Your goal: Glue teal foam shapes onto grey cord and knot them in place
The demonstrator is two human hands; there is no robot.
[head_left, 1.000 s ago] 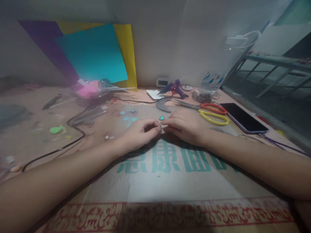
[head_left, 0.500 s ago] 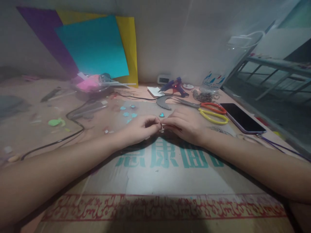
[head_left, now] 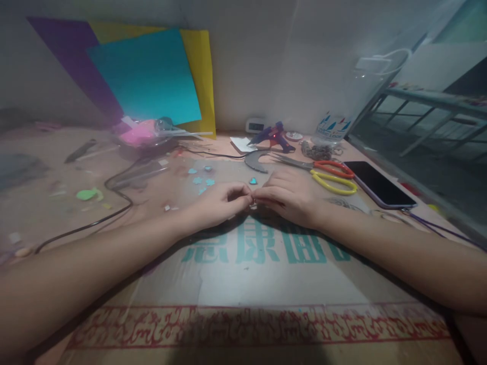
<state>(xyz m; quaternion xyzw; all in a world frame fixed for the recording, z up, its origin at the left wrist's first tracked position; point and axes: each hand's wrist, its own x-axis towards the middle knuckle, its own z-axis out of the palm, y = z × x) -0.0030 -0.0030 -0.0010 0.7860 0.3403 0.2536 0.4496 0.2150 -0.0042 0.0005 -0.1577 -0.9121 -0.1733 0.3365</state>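
My left hand (head_left: 218,205) and my right hand (head_left: 289,195) rest on a flattened cardboard sheet (head_left: 247,274) printed with green characters. Their fingertips meet in a pinch at the middle, closed on a tiny piece I cannot make out. Just beyond the fingertips lies a small teal heart-shaped piece (head_left: 253,180). Several more small teal cut-outs (head_left: 201,180) lie to the left of it.
Orange and yellow scissors (head_left: 327,175) and a dark phone (head_left: 378,185) lie right of my right hand. A blue glue gun (head_left: 272,137), a grey crescent piece (head_left: 254,161) and a black cable (head_left: 114,197) lie behind. Coloured paper sheets (head_left: 148,76) lean on the wall.
Both hands stay pinched together at the same spot. The view has shifted slightly; nothing else has moved.
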